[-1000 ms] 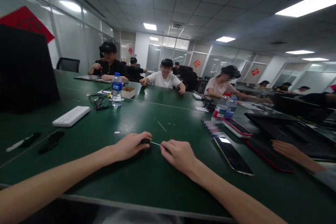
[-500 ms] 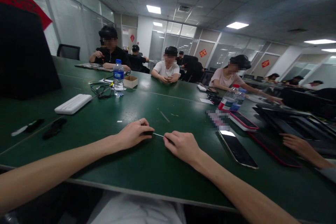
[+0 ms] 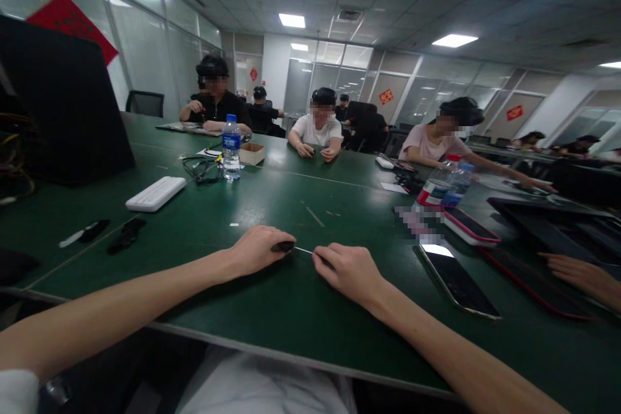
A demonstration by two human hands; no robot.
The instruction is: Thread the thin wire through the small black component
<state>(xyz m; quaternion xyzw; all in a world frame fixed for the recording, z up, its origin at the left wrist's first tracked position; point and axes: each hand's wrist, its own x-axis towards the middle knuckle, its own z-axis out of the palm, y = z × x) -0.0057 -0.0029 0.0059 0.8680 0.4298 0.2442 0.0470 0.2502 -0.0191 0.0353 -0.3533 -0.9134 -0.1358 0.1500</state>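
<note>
My left hand (image 3: 259, 251) is closed round a short black piece (image 3: 283, 246), which looks like a handle. From it a thin pale rod (image 3: 304, 250), like a slim screwdriver shaft, runs toward my right hand. The thumb and forefinger of my right hand (image 3: 350, 270) pinch the rod's far end, so its tip is hidden. Both hands rest low over the green table (image 3: 272, 310), a small gap apart, with the rod spanning it.
A smartphone (image 3: 458, 279) lies right of my right hand, near bottles (image 3: 439, 184) and another person's hand (image 3: 582, 278). On the left are a white power bank (image 3: 156, 194), black straps (image 3: 127, 234), a water bottle (image 3: 231, 149) and a small box (image 3: 252, 154). People sit opposite.
The view has turned slightly left, shifting the scene to the right. My hands keep nearly the same hold and spacing. The hands of the person opposite have moved apart.
</note>
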